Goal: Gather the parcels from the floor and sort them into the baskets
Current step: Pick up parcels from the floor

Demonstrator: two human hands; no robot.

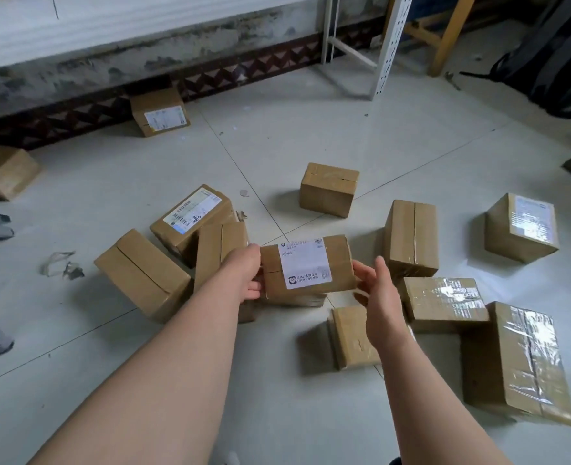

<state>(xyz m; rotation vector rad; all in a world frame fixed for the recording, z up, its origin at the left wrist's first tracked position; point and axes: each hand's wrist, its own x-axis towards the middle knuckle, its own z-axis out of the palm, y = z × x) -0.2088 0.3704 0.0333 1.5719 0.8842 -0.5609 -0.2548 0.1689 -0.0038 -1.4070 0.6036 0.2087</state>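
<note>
Atop the parcel [340, 263], white label [304, 265] "A046"

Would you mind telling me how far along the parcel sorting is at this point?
Nothing looks sorted: no baskets are in view. In hand: the labelled parcel, gripped by the left hand with the right hand at its other end. Left: at least ten parcels on the floor, such as the parcel by the wall.

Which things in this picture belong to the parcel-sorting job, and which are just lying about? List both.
Job: labelled parcel in the left hand, right hand at its end; scattered parcels on the floor.
Lying about: black backpack; torn scraps; white rack upright; wooden leg.
</note>
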